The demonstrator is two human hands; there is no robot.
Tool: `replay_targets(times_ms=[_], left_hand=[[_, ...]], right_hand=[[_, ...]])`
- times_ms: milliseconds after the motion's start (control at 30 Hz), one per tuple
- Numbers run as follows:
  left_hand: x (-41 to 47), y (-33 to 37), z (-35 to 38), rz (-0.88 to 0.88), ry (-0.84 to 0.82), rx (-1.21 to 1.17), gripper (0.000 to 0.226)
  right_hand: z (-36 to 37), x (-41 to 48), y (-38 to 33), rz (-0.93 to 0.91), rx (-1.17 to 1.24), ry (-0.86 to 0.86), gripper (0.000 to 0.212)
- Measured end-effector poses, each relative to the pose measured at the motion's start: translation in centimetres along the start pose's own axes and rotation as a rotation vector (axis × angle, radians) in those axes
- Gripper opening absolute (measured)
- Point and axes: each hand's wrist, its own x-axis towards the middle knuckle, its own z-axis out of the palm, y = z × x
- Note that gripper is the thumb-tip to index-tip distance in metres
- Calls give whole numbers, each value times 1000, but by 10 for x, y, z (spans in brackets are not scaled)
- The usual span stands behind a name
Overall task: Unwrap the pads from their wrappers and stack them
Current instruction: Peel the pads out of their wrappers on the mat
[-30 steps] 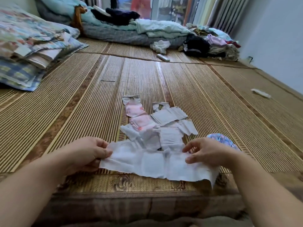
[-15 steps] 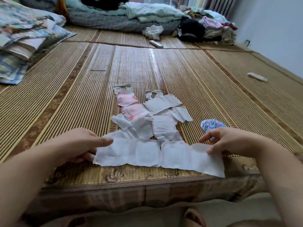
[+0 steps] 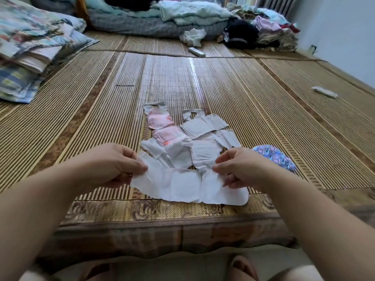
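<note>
A long white unfolded pad [image 3: 188, 187] lies across the near edge of the bamboo mat [image 3: 253, 118]. My left hand [image 3: 113, 165] pinches its left end between thumb and fingers. My right hand [image 3: 239, 169] grips its upper right part, fingers curled over the edge. Just beyond, several flattened white wrappers and pads [image 3: 200, 142] lie in a loose pile. Two pink-printed wrapped pads [image 3: 162, 126] rest at the pile's left. A blue patterned pouch [image 3: 278, 157] lies to the right of my right hand.
Folded quilts [image 3: 32, 49] are stacked at the far left. Bedding and a heap of clothes [image 3: 263, 29] line the far edge, with a white remote [image 3: 196, 52] near them. A small white packet [image 3: 324, 91] lies at the far right. The mat's wooden front edge [image 3: 162, 228] is close to me.
My right hand has moved left from the pad's right end toward its middle, and the right end has come down curved. My left hand now pinches the left corner more firmly.
</note>
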Motion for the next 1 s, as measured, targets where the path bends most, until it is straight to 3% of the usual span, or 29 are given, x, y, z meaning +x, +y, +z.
replay_targets(times_ms=[200,467,600,800,900,1000], left_hand=[[2,2,7,21,-10,15,12],[9,12,26,61,-43,16,11],[17,20,54,118,-22,42,13],[26,24,74,92,-81,254,47],[27,23,60,160,66,411,43],[31,15,47,195,242,663,30]], right_hand=[[7,3,1,9,-55,-76,13],[22,5,12,-117,-470,114,57],[22,6,13,-154,-582,167,65],[21,4,15,-159,-580,175,66],[11,1,15,-150,-477,169,62],[-14,-6,14,-110,-425,219,43]])
